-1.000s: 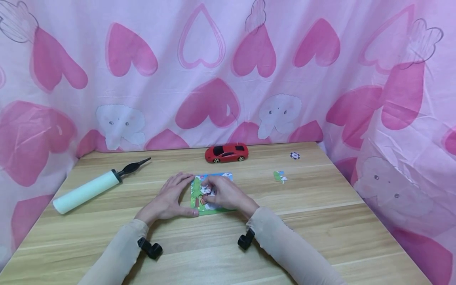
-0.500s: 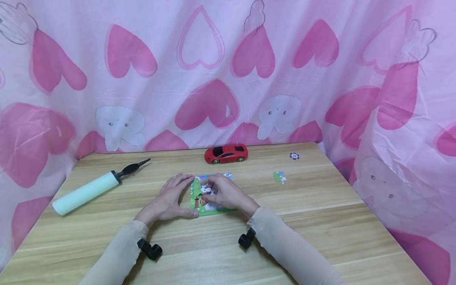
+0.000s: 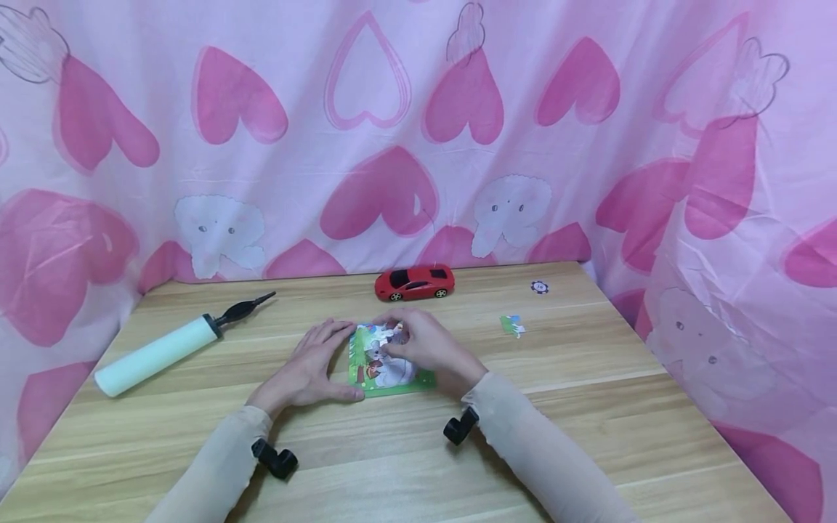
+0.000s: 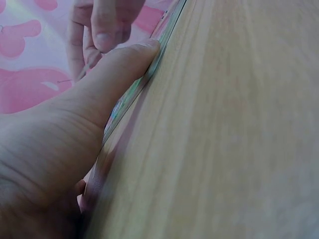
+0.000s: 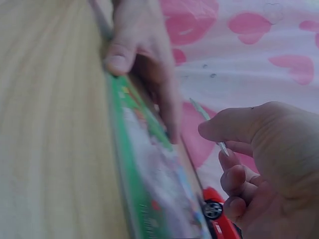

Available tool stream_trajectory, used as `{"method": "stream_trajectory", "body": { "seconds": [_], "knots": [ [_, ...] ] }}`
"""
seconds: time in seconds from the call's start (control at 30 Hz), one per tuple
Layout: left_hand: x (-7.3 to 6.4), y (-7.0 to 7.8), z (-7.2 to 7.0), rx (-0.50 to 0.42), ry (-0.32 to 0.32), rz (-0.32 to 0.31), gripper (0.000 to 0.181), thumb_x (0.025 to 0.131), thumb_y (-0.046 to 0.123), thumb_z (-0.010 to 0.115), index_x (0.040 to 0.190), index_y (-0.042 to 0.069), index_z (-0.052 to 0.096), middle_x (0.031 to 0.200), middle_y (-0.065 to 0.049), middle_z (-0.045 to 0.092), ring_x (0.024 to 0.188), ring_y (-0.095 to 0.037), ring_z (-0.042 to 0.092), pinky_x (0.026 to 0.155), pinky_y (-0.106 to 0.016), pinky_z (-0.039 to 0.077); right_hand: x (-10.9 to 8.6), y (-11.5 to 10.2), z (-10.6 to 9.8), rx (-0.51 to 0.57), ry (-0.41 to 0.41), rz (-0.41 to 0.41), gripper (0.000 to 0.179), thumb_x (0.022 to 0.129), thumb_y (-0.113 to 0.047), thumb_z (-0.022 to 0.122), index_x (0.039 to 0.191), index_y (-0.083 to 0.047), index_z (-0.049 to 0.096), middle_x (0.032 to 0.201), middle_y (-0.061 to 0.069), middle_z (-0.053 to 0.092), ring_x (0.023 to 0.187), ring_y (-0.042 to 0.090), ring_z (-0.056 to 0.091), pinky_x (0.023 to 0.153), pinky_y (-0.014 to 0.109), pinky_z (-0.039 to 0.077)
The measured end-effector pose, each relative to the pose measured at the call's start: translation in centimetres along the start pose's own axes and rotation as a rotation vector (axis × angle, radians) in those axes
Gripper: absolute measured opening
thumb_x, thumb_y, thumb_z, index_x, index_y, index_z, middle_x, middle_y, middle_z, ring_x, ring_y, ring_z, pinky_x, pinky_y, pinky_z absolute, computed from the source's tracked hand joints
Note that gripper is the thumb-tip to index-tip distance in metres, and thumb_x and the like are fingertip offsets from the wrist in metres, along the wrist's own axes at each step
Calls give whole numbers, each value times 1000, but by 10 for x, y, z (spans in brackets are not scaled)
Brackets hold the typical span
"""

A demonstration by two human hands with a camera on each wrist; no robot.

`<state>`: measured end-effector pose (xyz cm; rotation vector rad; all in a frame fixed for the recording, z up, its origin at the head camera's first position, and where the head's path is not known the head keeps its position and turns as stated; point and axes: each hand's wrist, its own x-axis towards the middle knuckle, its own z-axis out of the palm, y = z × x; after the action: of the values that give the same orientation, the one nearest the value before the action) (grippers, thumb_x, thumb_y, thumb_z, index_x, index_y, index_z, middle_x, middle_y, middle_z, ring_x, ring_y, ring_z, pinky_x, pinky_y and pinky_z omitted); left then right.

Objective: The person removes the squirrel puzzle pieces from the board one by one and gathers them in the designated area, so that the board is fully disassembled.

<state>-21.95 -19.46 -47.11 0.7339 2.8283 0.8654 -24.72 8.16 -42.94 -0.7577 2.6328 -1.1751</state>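
On the table lies a small picture jigsaw puzzle (image 3: 396,389) with a green border and white cartoon animals. My left hand (image 3: 307,365) rests at its left side, thumb on the near-left corner and fingers by the far-left corner. In the left wrist view, that thumb (image 4: 132,59) lies straight along the puzzle's edge. Above the puzzle, my right hand (image 3: 428,347) pinches a thin puzzle piece (image 5: 199,107) between thumb and fingers. The right wrist view shows this piece edge-on, tilted and apart from the puzzle. Part of the picture is hidden behind my right hand.
A loose green-and-blue puzzle piece (image 3: 513,325) lies to the right, with a small dark round scalloped item (image 3: 539,288) beyond it. Behind the puzzle stands a red toy car (image 3: 415,282). A pale green hand pump (image 3: 160,354) lies at left. A pink heart-print curtain (image 3: 379,196) encloses the table.
My right hand has lifted off the puzzle and shifted slightly right and away from me, carrying a piece. My left hand stays in place.
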Motion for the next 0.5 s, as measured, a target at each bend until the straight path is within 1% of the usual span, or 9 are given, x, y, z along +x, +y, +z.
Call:
{"method": "stream_trajectory", "body": {
  "seconds": [0.13, 0.23, 0.4, 0.5],
  "knots": [
    [0, -1, 1, 1, -2, -10, 131, 76, 73, 93, 175, 10, 34, 180, -14, 31, 170, -49, 12, 137, -73, 6, -4, 1, -14, 20, 25, 8, 47, 101, -19, 86, 146, -25, 73, 124, 1, 63, 102, 29, 62, 75, 31, 57],
    [0, 0, 2, 2, -2, -8, 131, 76, 74, 92, 175, 11, 34, 180, -14, 32, 169, -50, 13, 136, -75, 6, -7, 3, -25, 18, 56, -13, 45, 101, -20, 85, 145, -26, 74, 123, 2, 60, 103, 30, 61, 78, 34, 57],
    [0, 1, 1, -3, -4, -10, 130, 77, 74, 92, 175, 11, 34, 180, -14, 32, 169, -50, 12, 136, -74, 6, -11, 6, -45, -8, 102, -40, 44, 102, -18, 84, 144, -24, 75, 125, 1, 63, 93, 26, 61, 76, 33, 56],
    [-1, 1, 0, -10, -6, -16, 130, 77, 73, 92, 175, 11, 34, 181, -14, 31, 170, -49, 11, 136, -73, 5, -14, 7, -57, -13, 118, -46, 44, 102, -17, 83, 145, -20, 74, 129, 1, 65, 92, 27, 59, 75, 33, 54]
  ]
}}
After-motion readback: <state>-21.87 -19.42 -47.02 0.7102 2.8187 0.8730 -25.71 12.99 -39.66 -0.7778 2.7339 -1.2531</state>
